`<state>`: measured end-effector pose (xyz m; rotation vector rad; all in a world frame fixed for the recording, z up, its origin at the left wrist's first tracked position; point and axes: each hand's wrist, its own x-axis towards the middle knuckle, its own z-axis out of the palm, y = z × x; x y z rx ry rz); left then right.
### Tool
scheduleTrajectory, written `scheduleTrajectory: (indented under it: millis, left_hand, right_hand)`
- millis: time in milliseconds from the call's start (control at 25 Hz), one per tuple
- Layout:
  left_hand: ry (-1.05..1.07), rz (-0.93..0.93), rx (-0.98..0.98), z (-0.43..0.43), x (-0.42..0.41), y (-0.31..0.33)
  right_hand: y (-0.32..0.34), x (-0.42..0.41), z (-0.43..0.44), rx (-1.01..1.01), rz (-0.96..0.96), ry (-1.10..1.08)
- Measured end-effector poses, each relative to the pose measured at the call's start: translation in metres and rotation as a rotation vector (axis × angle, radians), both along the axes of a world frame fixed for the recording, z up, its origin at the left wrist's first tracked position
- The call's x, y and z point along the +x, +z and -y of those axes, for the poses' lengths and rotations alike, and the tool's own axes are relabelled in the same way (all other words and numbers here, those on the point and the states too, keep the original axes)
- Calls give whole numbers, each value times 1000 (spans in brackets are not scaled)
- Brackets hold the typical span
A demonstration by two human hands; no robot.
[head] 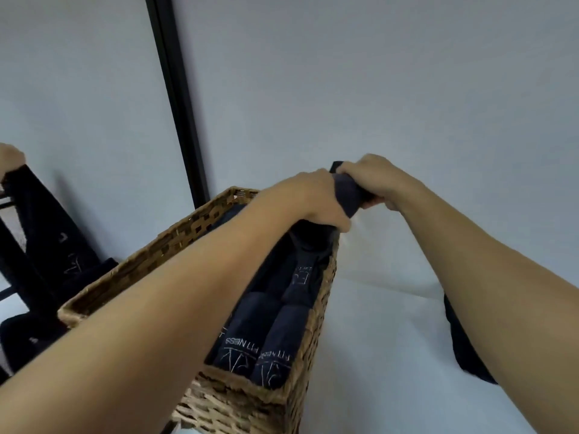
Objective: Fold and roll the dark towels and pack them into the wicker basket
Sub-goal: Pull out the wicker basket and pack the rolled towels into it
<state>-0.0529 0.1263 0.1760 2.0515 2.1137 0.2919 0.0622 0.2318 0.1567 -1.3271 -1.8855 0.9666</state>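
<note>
A rectangular wicker basket point(131, 270) stands on a white surface, running from the lower middle up toward the wall. Two rolled dark towels point(250, 343) with white "FITNESS" lettering lie side by side in its near end. Above the basket's far right corner both hands hold one dark towel point(346, 195). My left hand point(313, 198) grips its lower part, where it hangs down into the basket. My right hand point(372, 180) is closed around its top end. More dark cloth fills the basket's far end under my left arm.
A grey wall with a black vertical strip point(175, 98) stands close behind the basket. At the left edge another person's hand point(11, 158) holds a hanging dark towel point(40, 233). A further dark cloth point(460, 339) lies under my right forearm.
</note>
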Motion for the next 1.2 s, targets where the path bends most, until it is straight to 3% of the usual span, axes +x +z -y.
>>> scheduleTrajectory:
  millis: [120, 240, 360, 480, 640, 800, 840, 1000, 1200]
  left_hand:
    - [100, 163, -65, -3, -47, -21]
    - [154, 290, -134, -10, -72, -60]
    - [175, 330, -158, -19, -76, -97]
    - [170, 352, -206, -29, -73, -120]
    - [148, 181, -175, -31, -68, -133]
    - [-16, -458, 54, -23, -65, -119]
    - [-39, -503, 42, -22, -65, -117]
    - [28, -385, -151, -22, -64, -125]
    - [57, -477, -72, -24, -61, -127]
  right_hand:
    - [-12, -50, -7, 89, 136, 106]
    - [-33, -82, -24, 36, 408, 158]
    - [-54, -98, -40, -12, 654, 170]
    - [-67, -106, -50, -31, 770, 186]
    - [-66, -123, -52, 38, 941, 232]
    - [-66, -141, -54, 187, 1007, 224]
    - [-69, -142, -56, 216, 981, 207]
    - [-79, -136, -65, 304, 881, 147]
    - [-75, -122, -64, 378, 863, 336]
